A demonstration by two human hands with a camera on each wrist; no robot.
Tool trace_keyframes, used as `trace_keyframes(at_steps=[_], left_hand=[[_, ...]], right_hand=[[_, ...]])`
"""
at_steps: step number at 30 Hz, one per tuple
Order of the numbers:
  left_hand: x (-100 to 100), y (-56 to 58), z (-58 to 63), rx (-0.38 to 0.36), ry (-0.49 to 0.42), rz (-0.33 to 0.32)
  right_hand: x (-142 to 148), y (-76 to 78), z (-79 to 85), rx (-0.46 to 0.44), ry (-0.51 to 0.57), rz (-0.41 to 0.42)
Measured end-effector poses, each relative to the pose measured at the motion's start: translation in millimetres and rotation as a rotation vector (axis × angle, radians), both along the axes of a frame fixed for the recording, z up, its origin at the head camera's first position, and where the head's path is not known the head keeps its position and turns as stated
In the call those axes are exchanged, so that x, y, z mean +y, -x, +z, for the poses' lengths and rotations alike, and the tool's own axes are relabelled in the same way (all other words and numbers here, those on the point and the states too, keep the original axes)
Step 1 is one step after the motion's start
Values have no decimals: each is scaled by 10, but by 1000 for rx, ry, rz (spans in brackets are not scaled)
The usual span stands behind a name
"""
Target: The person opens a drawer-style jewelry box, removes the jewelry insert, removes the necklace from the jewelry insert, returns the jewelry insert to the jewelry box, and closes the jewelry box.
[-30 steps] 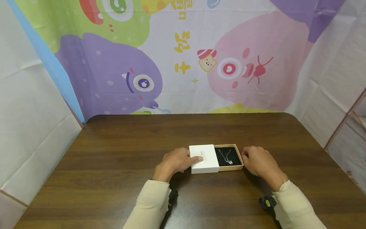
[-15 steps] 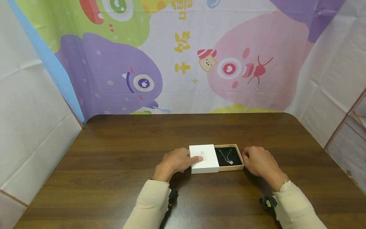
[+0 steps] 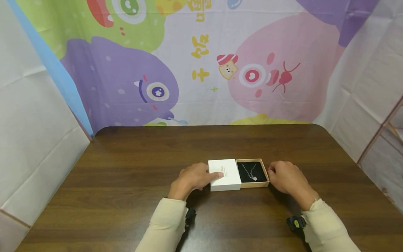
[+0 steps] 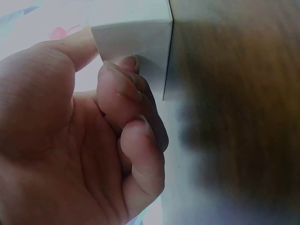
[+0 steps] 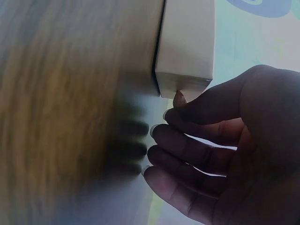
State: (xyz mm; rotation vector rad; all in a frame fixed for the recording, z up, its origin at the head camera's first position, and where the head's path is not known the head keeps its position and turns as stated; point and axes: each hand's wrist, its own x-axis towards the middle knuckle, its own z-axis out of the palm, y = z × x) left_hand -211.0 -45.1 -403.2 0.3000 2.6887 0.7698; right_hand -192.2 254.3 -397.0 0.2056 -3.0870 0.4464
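A white sleeve-style jewelry box lies on the table, its drawer (image 3: pixel 252 186) drawn out to the right from the sleeve (image 3: pixel 225 169). On the black pad in the drawer rests a silver necklace (image 3: pixel 252 175) with a small pendant. My left hand (image 3: pixel 196 176) holds the sleeve at its left end, thumb on top and curled fingers against the end wall (image 4: pixel 136 42). At the drawer's outer end, my right hand (image 3: pixel 284 176) pinches with thumb and index finger; the pinched spot is hidden. The right wrist view shows those fingertips right at the drawer's end (image 5: pixel 185 84).
The brown wooden table (image 3: pixel 141 147) stretches around the box. Behind it hangs a cartoon-printed cloth (image 3: pixel 204 105), with pale cloth sheets (image 3: pixel 41 115) at the sides. A black wrist device (image 3: pixel 296 223) sits on the right sleeve.
The drawer has slid very slightly to the right with my right hand, uncovering a sliver more of the pad. My left hand and the sleeve stay in place.
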Motion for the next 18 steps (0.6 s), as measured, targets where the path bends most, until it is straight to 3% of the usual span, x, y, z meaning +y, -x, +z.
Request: trace_keyframes(at_steps=[18], left_hand=[[-1, 12, -14, 0, 4, 8]], right_hand=[[24, 14, 21, -18, 18, -11]])
